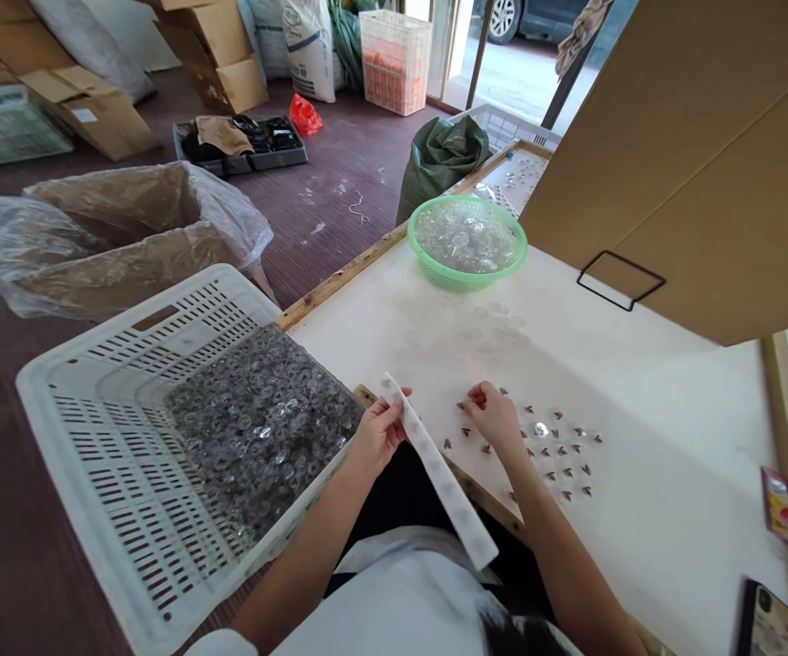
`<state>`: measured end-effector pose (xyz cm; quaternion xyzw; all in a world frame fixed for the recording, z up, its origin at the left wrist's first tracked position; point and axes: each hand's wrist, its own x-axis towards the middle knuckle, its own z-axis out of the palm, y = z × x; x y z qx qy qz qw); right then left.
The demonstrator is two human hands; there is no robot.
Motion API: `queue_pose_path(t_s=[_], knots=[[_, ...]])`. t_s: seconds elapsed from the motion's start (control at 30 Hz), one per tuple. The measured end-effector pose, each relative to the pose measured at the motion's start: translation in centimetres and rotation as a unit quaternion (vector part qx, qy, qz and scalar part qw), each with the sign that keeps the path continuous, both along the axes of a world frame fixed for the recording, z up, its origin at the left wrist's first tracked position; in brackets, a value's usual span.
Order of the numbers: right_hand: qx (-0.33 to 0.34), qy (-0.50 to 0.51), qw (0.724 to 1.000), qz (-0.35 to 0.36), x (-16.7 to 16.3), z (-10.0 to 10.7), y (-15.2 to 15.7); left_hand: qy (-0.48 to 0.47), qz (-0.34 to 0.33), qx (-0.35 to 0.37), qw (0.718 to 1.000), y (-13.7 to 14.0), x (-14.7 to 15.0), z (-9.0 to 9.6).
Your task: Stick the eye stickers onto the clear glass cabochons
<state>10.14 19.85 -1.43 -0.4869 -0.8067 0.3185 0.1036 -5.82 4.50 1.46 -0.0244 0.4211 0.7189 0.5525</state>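
My left hand (pixel 381 432) is closed around the upper part of a long white strip (pixel 443 483) with faint grey spots along it. The strip slants down toward my lap, over the table's front edge. My right hand (pixel 493 415) is over the white table (pixel 673 437), its thumb and fingertips pinched together at a small dark piece (pixel 463 405). What exactly that piece is, I cannot make out. Several similar small dark pieces (pixel 550 476) lie scattered around and to the right of this hand, along with a round clear disc (pixel 540 429).
On my left stands a white plastic crate (pixel 99 437) holding many small clear plastic parts (pixel 263 428). A green basket (pixel 467 278) of clear pieces sits farther back. A large cardboard panel (pixel 694 164) overhangs the right side. A phone (pixel 772 621) and small packet (pixel 780 506) lie at right.
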Motion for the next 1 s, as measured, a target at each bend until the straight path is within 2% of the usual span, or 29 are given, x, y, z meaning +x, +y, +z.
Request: queue_pose_path(t_s=[0.1, 0.17, 0.3, 0.4, 0.5, 0.57, 0.7, 0.77, 0.87, 1.0], knots=[[0.045, 0.009, 0.999, 0.011, 1.2, 1.2, -0.5, -0.058, -0.034, 0.028, 0.997, 0.4, -0.2, 0.4], [0.084, 0.062, 0.994, 0.041, 1.0, 2.9, -0.9, -0.069, -0.072, 0.036, 0.994, 0.5, 0.3, 0.6], [0.140, 0.166, 0.952, 0.214, -0.8, 7.0, -1.3, -0.050, -0.126, 0.021, 0.990, 0.3, 1.9, 0.6], [0.105, 0.179, 0.930, 0.302, -1.6, 8.4, -1.2, -0.026, -0.165, 0.008, 0.986, 0.2, 2.6, 0.7], [0.017, 0.176, 0.949, 0.261, -1.2, 7.8, -1.1, 0.004, -0.181, 0.002, 0.983, 0.1, 2.7, 1.1], [-0.039, 0.167, 0.960, 0.222, -0.6, 7.2, -1.0, 0.047, -0.160, 0.007, 0.986, 0.0, 2.5, 1.4], [-0.122, 0.145, 0.954, 0.231, 0.1, 6.5, -1.1, 0.178, -0.128, 0.029, 0.975, 0.4, 2.3, 1.5], [-0.136, 0.148, 0.953, 0.227, 0.0, 6.4, -1.2, 0.209, -0.114, 0.014, 0.971, 0.9, 2.3, 1.2], [-0.136, 0.183, 0.959, 0.171, -0.5, 5.9, -1.4, 0.223, -0.054, -0.025, 0.973, 1.6, 2.5, 0.7], [-0.098, 0.201, 0.965, 0.138, -1.2, 5.3, -1.7, 0.213, 0.004, -0.040, 0.976, 1.8, 2.5, 0.3]])
